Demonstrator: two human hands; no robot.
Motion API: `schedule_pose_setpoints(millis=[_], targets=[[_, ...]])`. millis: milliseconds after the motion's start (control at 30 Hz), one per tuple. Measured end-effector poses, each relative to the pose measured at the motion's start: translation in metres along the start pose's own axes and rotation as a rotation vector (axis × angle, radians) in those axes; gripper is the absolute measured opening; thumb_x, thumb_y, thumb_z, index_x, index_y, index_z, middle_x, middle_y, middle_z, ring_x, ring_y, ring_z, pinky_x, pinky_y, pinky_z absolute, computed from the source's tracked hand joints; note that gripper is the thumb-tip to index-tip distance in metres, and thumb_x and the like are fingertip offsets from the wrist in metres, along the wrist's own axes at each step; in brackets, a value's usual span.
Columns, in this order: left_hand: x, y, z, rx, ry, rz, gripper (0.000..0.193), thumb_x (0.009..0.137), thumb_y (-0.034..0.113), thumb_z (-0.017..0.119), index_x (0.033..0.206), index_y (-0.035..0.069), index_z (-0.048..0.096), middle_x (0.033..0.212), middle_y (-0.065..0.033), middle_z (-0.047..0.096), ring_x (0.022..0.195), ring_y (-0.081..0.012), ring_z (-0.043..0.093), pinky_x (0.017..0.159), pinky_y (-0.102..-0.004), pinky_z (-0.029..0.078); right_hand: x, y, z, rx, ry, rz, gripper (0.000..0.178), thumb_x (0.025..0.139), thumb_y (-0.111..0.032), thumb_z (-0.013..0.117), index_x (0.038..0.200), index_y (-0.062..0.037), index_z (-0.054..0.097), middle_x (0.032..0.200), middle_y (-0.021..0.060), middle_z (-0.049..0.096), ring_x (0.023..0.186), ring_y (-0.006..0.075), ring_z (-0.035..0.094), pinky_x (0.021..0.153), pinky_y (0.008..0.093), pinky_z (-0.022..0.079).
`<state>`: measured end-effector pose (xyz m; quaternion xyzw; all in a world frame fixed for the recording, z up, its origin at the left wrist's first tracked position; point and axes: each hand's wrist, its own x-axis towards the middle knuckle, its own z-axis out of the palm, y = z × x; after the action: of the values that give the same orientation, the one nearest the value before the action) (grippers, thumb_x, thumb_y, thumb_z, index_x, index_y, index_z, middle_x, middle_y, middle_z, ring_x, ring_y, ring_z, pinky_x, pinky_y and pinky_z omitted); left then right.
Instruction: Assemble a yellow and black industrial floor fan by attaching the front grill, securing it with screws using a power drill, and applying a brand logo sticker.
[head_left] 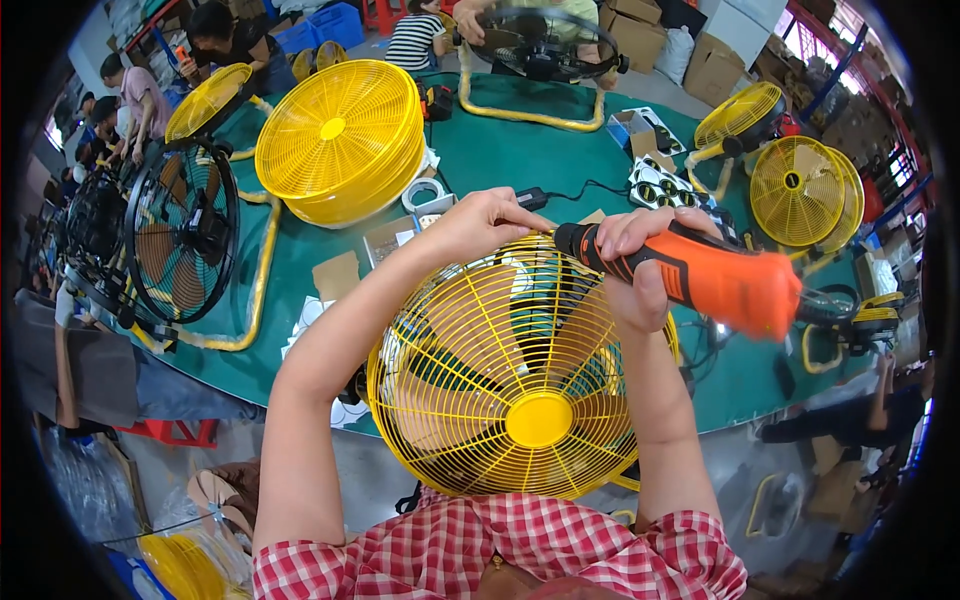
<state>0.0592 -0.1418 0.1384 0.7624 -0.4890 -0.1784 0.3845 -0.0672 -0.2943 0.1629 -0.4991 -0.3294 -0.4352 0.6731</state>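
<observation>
A yellow fan (470, 370) with a round wire guard and a solid centre cap (539, 419) tilts in front of me, close to my chest. My right hand (640, 250) is wrapped round an orange and black power screwdriver (725, 275), held sideways with its nose pointing left. The tool's rear end is blurred. At the guard's far rim, my left hand (485, 222) has its fingers pinched together right by the screwdriver's tip. Whatever lies between those fingertips is too small to make out. Behind the guard, the fan blades show through the wires.
Stacked yellow guards (345, 140) stand on the green table (480, 160), left of centre. A black-rimmed fan (185, 240) is at the left; yellow fans (797, 190) are at the right. Beyond my hands lie a tape roll (423, 192) and a black cable (590, 188). Several people work around the table.
</observation>
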Motion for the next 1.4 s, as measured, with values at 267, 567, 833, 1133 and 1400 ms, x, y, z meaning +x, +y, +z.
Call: schedule_pose_setpoints(millis=[267, 567, 833, 1133, 1400], targets=[[-0.003, 0.001, -0.006, 0.454, -0.125, 0.033, 0.087, 0.059, 0.072, 0.061, 0.109, 0.002, 0.059, 0.089, -0.0194, 0.05, 0.087, -0.0303, 0.049, 0.076, -0.0375, 0.042, -0.001, -0.004, 0.003, -0.054, -0.051, -0.012, 0.052, 0.081, -0.016, 0.064, 0.12, -0.0089, 0.03, 0.079, 0.0086, 0.054, 0.066, 0.0164, 0.053, 0.063, 0.0328, 0.048], [0.006, 0.005, -0.014, 0.352, -0.229, 0.078, 0.081, 0.061, 0.064, 0.063, 0.098, -0.008, 0.062, 0.077, -0.0148, 0.047, 0.082, -0.0269, 0.048, 0.07, -0.0336, 0.04, 0.001, -0.004, 0.005, -0.106, -0.097, -0.028, 0.053, 0.08, -0.019, 0.064, 0.119, -0.009, 0.03, 0.079, 0.0083, 0.053, 0.066, 0.0165, 0.052, 0.063, 0.0321, 0.049], [0.012, 0.001, -0.017, 0.34, -0.259, 0.096, 0.068, 0.062, 0.058, 0.066, 0.086, -0.005, 0.065, 0.071, -0.0124, 0.047, 0.079, -0.0265, 0.05, 0.067, -0.0353, 0.04, 0.003, -0.002, 0.006, -0.107, -0.177, 0.021, 0.055, 0.08, -0.018, 0.065, 0.121, -0.0087, 0.029, 0.081, 0.0094, 0.054, 0.069, 0.0183, 0.053, 0.067, 0.0337, 0.048], [0.012, -0.006, -0.017, 0.347, -0.259, 0.115, 0.07, 0.063, 0.059, 0.064, 0.094, -0.004, 0.064, 0.077, -0.0133, 0.05, 0.083, -0.027, 0.052, 0.068, -0.0357, 0.042, 0.005, -0.002, 0.007, -0.054, 0.103, 0.017, 0.053, 0.08, -0.022, 0.062, 0.12, -0.0085, 0.03, 0.078, 0.0081, 0.052, 0.065, 0.0176, 0.052, 0.062, 0.0336, 0.046], [0.013, -0.006, -0.018, 0.348, -0.27, 0.153, 0.068, 0.068, 0.059, 0.061, 0.091, -0.005, 0.064, 0.074, -0.0123, 0.047, 0.08, -0.0267, 0.051, 0.065, -0.0355, 0.041, 0.005, 0.001, -0.006, -0.05, 0.45, 0.085, 0.05, 0.078, -0.021, 0.054, 0.119, -0.0086, 0.028, 0.072, 0.0072, 0.049, 0.061, 0.0156, 0.049, 0.06, 0.0331, 0.045]])
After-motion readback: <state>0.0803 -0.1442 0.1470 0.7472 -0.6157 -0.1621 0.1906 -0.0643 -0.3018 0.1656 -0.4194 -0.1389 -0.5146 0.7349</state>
